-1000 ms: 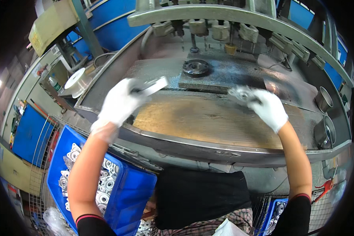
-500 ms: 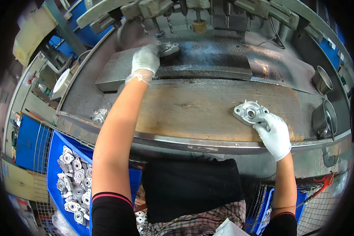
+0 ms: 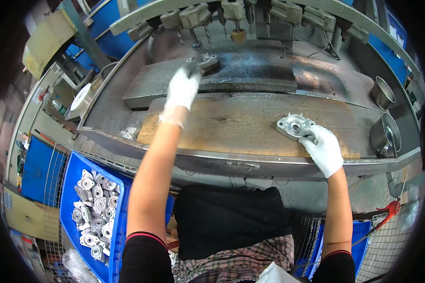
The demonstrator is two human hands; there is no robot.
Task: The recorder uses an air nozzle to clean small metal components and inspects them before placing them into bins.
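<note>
While the right hand [image 3: 323,150] pinches the right end of one casting [image 3: 295,125] at the right part of the board [image 3: 222,127], the left hand [image 3: 182,89] reaches past the board's far edge to a second casting [image 3: 207,61] above a dark slab [image 3: 259,70]; blur hides whether its fingers grip. The hands are well apart. Drill heads [image 3: 195,16] hang beyond the board, cups [image 3: 383,94] stand right of it, and a blue bin [image 3: 120,226] sits to its near left.

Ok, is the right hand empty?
No, the right hand grips the right end of a silver metal part.
</note>
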